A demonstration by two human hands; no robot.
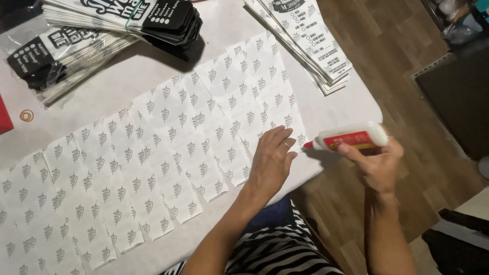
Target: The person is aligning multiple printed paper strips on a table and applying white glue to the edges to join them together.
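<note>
Left hand (272, 155) lies flat, palm down, fingers (280, 136) spread and released, pressing on the rightmost sheet of a row of white patterned paper sheets (168, 153). The sheets overlap like shingles in a diagonal band across the white bench (351, 104), each printed with small grey cone-shaped marks.

Right hand (377, 163) is past the bench's right edge, fingers clenched around a glue bottle (351, 136): white body, red label, red tip. The bottle is held about level, tip pointing left and sitting just beside the right edge of the sheet under the left hand; contact cannot be told.

A clear plastic bag (48, 61) at top left holds a bundle of black-and-white printed paper sleeves. A second bundle (137, 18), banded, lies just beside it at the top. A fanned stack of white printed slips (310, 38) lies at top right. A red object (4, 119) and a small orange ring (26, 115) lie at the left edge. Wooden floor (407, 61) on the right.
</note>
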